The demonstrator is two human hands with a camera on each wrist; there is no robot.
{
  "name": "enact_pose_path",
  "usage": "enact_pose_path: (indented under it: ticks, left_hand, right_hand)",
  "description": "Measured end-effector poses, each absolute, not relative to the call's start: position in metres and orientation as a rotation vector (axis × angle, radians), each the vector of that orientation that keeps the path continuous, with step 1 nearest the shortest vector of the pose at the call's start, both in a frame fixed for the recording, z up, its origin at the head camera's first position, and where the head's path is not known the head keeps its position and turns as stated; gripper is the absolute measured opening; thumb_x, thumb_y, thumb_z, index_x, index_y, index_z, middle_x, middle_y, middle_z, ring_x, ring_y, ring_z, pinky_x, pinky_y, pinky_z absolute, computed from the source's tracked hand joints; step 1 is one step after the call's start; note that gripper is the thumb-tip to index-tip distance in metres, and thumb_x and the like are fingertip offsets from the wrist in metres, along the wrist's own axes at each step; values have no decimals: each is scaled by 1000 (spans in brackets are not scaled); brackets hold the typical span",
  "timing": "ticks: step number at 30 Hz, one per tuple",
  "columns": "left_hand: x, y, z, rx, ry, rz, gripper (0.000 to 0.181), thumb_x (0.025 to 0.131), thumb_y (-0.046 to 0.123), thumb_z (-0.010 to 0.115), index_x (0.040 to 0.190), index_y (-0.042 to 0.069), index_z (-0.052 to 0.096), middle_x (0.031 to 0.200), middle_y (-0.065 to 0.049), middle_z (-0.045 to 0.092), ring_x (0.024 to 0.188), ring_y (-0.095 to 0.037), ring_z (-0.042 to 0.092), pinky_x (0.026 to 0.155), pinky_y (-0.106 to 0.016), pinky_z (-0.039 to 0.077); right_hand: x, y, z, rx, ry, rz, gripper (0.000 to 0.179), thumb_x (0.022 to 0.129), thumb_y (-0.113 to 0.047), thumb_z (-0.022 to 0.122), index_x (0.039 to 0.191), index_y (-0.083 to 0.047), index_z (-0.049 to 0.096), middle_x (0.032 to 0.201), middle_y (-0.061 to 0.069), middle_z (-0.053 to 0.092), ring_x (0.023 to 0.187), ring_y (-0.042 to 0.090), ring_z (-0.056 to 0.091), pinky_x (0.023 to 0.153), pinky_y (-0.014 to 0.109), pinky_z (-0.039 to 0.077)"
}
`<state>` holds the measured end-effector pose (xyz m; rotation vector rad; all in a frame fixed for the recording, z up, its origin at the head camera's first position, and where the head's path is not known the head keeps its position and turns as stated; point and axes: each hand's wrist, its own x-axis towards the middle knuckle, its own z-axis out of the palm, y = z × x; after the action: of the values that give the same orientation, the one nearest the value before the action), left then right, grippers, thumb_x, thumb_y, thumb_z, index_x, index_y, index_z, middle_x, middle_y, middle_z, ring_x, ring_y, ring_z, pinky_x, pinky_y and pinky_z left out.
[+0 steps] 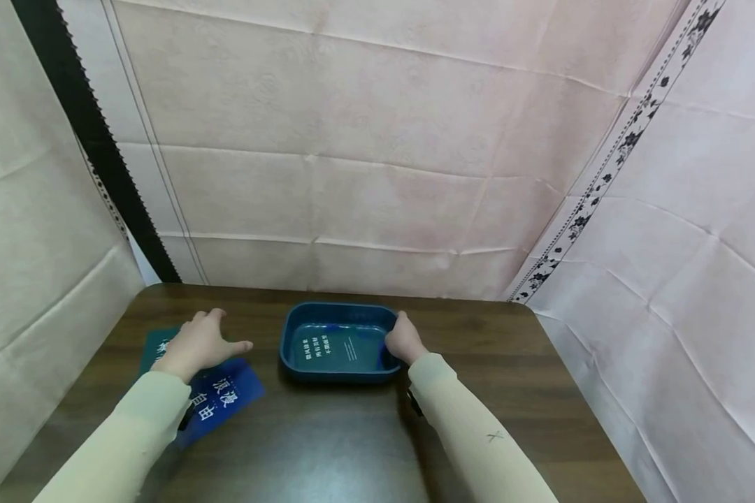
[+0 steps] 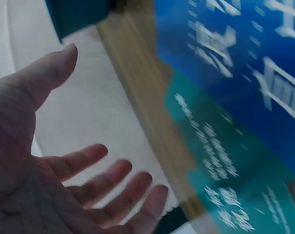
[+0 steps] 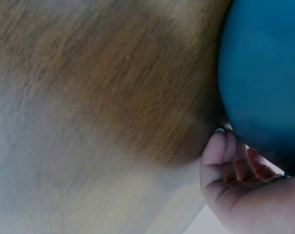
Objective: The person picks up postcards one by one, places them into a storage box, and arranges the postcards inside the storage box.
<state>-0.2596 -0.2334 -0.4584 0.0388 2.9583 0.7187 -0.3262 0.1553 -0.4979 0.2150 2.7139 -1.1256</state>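
Note:
Fingers spread and palm bare in the left wrist view, my left hand (image 1: pixel 198 346) hovers over several printed cards at the table's left. One is a blue card (image 1: pixel 235 395) with large white characters; beneath it in the left wrist view are green cards (image 2: pixel 206 141) with white lettering. At the middle of the table, my right hand (image 1: pixel 405 340) grips the right end of a dark teal rectangular tray (image 1: pixel 342 377), thumb over the rim. Its curled fingers press the outer wall (image 3: pixel 264 73) in the right wrist view. Inside the tray lies a green card (image 1: pixel 333 347) with white text.
The wooden table (image 1: pixel 491 391) has rounded far corners. Pale creased cloth (image 1: pixel 377 175) hangs behind it, with further sheets at both sides. A dark strip (image 1: pixel 101 140) runs down at the left, and a floral border (image 1: pixel 604 175) at the right.

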Motion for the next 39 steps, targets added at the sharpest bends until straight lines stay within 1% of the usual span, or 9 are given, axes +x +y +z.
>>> enact_pose_path:
  ticks: [4,6,8,12,15,17,23,27,39]
  left_hand:
    - [-259,-252,-467,-86,2962,693,115,74,62,72,141,-15,21,131,-49,19,111,-70,26,76,-76,37]
    - [-259,-260,-471,-165,2959,693,120,72,64,74,141,-17,17,127,-50,17,108,-70,25,73,-75,39]
    - [-260,-265,-474,-248,2951,697,124,70,65,74,140,-17,14,125,-51,15,107,-70,24,73,-75,38]
    - [-258,-271,-474,-427,2904,693,130,68,69,73,139,-18,8,120,-51,16,106,-68,25,73,-75,40]
    - [-254,-275,-474,-516,2869,673,134,68,69,72,140,-19,2,115,-51,17,105,-66,26,73,-73,41]
    - [-253,-276,-475,-552,2864,657,134,68,68,73,140,-19,1,112,-50,19,104,-65,27,73,-71,42]
    - [-253,-283,-475,-605,2830,630,132,69,71,69,137,-22,5,109,-49,22,102,-62,29,77,-67,43]
    - [-254,-289,-477,-636,2789,622,129,72,71,67,134,-25,8,107,-50,22,105,-63,29,79,-68,40]
    - [-254,-295,-481,-661,2735,611,122,75,66,67,131,-26,10,102,-46,25,103,-62,32,81,-67,41]
  right_hand:
    - [-328,154,-498,231,2714,-1115,68,93,1,47,153,-3,15,152,19,32,133,34,39,101,56,38]
    - [-329,154,-499,237,2713,-1109,69,93,1,48,153,-3,14,152,19,31,133,34,39,101,56,37]
    - [-330,155,-500,241,2714,-1102,69,93,1,48,153,-3,14,152,18,31,133,34,39,101,55,37]
    - [-330,154,-501,238,2718,-1096,69,93,1,48,153,-2,15,152,19,32,133,35,39,100,56,38]
    - [-329,153,-500,229,2713,-1105,68,93,1,48,153,-2,15,151,20,32,133,36,39,100,56,38]
    - [-329,153,-500,223,2710,-1112,68,93,1,48,153,-2,15,151,20,32,132,36,39,100,57,38]
    - [-328,153,-499,232,2718,-1102,68,94,0,47,153,-2,14,152,19,32,133,34,39,101,55,37]
    - [-328,153,-499,229,2714,-1112,68,94,0,47,153,-2,14,151,19,32,132,35,40,101,55,38]
    - [-329,155,-502,239,2723,-1089,67,95,-1,47,153,-3,14,152,18,32,133,34,39,101,55,37]
